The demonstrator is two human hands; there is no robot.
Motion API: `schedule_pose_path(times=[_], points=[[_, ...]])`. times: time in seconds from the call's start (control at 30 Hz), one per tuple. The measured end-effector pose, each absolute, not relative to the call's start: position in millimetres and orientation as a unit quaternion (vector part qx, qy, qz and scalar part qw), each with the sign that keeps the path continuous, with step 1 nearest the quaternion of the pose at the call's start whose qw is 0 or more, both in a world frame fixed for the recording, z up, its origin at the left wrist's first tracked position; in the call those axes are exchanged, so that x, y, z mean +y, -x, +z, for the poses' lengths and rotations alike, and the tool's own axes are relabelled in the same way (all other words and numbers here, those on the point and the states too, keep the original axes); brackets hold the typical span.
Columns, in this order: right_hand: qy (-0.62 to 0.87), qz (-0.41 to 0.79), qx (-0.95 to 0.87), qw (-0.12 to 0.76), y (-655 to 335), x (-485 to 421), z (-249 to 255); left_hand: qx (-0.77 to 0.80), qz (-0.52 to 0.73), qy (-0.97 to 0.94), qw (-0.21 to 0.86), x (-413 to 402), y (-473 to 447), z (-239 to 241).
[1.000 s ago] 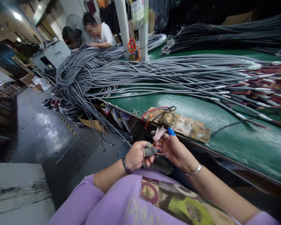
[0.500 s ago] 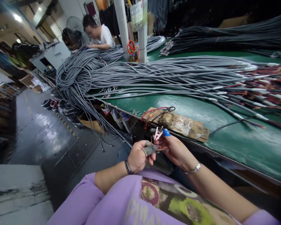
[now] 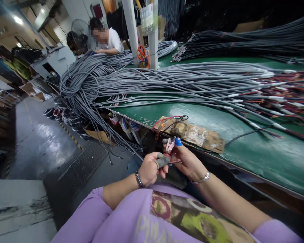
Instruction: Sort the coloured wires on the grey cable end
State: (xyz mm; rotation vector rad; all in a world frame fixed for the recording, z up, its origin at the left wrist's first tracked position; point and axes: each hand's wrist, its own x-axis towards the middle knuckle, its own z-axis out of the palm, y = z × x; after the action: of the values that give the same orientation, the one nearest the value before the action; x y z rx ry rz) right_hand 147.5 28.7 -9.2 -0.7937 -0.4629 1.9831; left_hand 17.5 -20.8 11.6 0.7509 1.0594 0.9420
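Observation:
Just off the bench's front edge, my left hand (image 3: 150, 168) is closed, its thumb in a grey cover pressing on a small bunch of thin coloured wires (image 3: 176, 162). Beside it my right hand (image 3: 188, 161), with blue tape round the thumb tip, grips a small pale pink clip-like tool (image 3: 170, 145). The tool's arms are pinched near each other, close above a reddish wire standing up from the bunch. Its working tip is too small to make out. My right fingers are partly hidden behind the wires.
A worn wooden block (image 3: 195, 135) with red and black leads lies at the edge of the green bench (image 3: 263, 158). Grey cables (image 3: 167, 79) spread across the bench and hang off its left end. Black cables (image 3: 243, 44) lie behind. A co-worker (image 3: 114, 40) sits beyond.
My right hand has shifted slightly left, and the arms of the pink tool have come closer together. My left hand keeps its hold on the wires.

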Motion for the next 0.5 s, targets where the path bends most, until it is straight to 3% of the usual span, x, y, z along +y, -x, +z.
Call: schedule_pose_path(times=[0.27, 0.5], points=[[0.29, 0.835, -0.191, 0.427, -156.2, 23.9, -11.4, 0.463, 0.427, -0.362, 0.687, -28.8, -9.6, 5.6], [0.297, 0.802, -0.232, 0.464, -154.3, 21.6, -7.7, 0.463, 0.471, -0.341, 0.669, -26.9, -16.5, 6.9]])
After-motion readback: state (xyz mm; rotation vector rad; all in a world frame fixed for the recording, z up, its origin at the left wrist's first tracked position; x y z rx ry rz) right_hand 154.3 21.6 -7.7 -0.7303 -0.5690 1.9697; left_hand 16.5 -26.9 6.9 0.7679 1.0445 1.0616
